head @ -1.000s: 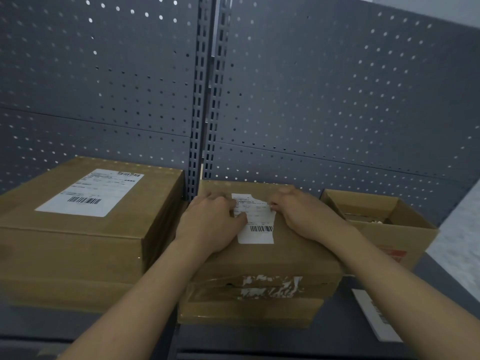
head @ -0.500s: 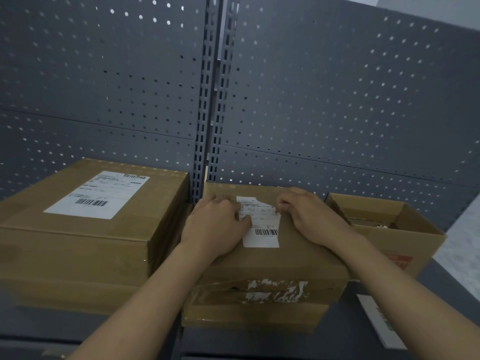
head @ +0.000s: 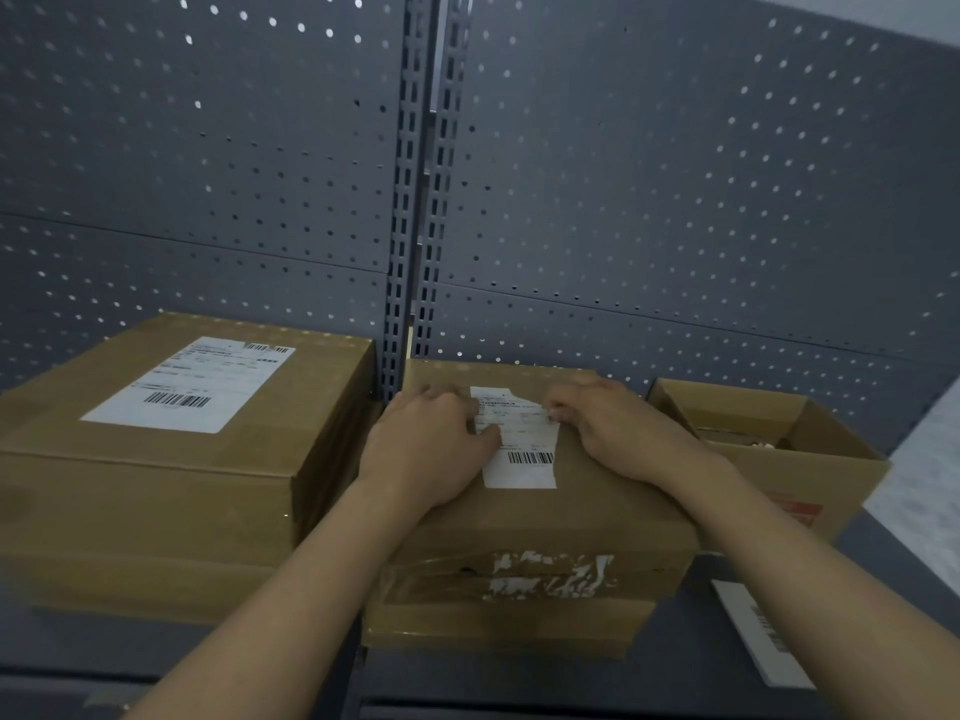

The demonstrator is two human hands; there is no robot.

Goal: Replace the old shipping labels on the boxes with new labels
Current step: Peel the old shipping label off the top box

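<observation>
A brown cardboard box (head: pixel 535 517) sits in the middle of the shelf with a white barcode label (head: pixel 522 459) on its top. My left hand (head: pixel 426 449) lies flat over the label's left edge, thumb pressed on the paper. My right hand (head: pixel 618 433) rests at the label's upper right edge, fingertips curled down on it; whether the edge is pinched or only pressed is unclear. Torn white label scraps (head: pixel 545 569) cling to the box's front face. A larger box (head: pixel 156 491) at the left carries a big white label (head: pixel 192 384).
An open cardboard box (head: pixel 821 459) stands at the right with something inside. A loose white label sheet (head: pixel 763 631) lies on the dark shelf (head: pixel 691 683) at the lower right. A grey perforated back panel (head: pixel 675 200) rises close behind the boxes.
Both hands stay on the label with only slight finger shifts. The view has drifted a little, so the boxes sit slightly lower and to the right.
</observation>
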